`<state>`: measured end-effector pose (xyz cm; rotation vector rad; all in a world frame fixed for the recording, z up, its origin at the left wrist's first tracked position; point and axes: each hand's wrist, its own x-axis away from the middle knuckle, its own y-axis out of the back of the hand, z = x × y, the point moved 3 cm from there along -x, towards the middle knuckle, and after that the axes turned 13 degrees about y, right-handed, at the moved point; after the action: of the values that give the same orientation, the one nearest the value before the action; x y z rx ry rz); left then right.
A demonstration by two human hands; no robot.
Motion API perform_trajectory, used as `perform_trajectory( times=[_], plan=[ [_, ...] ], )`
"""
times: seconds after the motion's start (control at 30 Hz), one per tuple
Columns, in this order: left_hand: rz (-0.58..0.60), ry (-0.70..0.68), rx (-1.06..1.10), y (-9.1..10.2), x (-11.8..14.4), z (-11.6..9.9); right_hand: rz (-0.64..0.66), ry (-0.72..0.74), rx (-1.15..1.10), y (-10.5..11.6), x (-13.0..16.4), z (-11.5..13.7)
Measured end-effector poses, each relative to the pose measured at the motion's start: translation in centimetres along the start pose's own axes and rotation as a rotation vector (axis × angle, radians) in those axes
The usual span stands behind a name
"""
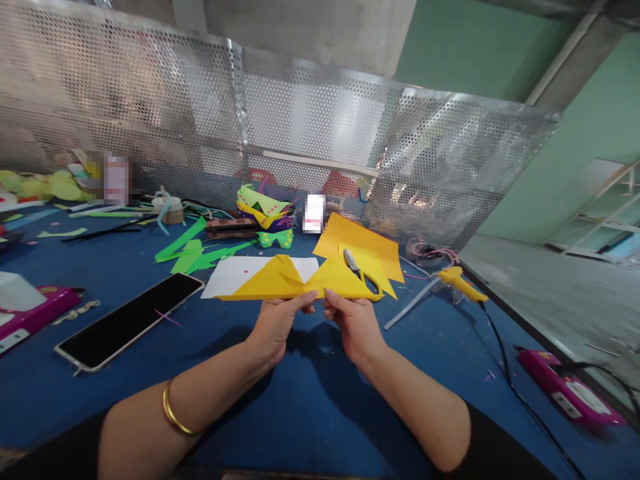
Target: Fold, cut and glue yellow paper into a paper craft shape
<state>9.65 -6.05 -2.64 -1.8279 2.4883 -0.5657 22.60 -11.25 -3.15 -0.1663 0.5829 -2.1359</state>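
A folded piece of yellow paper (280, 279) with two pointed peaks and a straight lower edge is held up in front of me. My left hand (283, 320) pinches that edge just left of its middle. Close beside it, my right hand (353, 320) pinches the same edge, thumb on top. Behind the folded piece lie a white sheet (227, 272) and yellow and orange sheets (370, 250). Scissors (351, 261) with yellow handles rest on the yellow sheet, partly hidden by the folded paper.
A phone (133, 320) lies at left. Green paper strips (187, 250) and a stack of decorated paper pieces (265, 210) are farther back. At right are a yellow glue gun (463, 285) with a black cord and a purple power strip (570, 387). Perforated metal (310, 113) stands behind the blue table (320, 413).
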Motion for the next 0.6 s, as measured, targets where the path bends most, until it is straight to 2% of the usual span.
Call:
perform_trajectory(
  times=[0.2,0.6],
  plan=[
    [-0.050,0.005,0.076,0.8,-0.8,-0.7,-0.093,0.029,0.009,1.9,-2.4,1.1],
    [-0.083,0.006,0.092,1.6,-1.4,-1.0,-0.081,0.083,0.027,2.5,-3.0,1.7]
  ],
)
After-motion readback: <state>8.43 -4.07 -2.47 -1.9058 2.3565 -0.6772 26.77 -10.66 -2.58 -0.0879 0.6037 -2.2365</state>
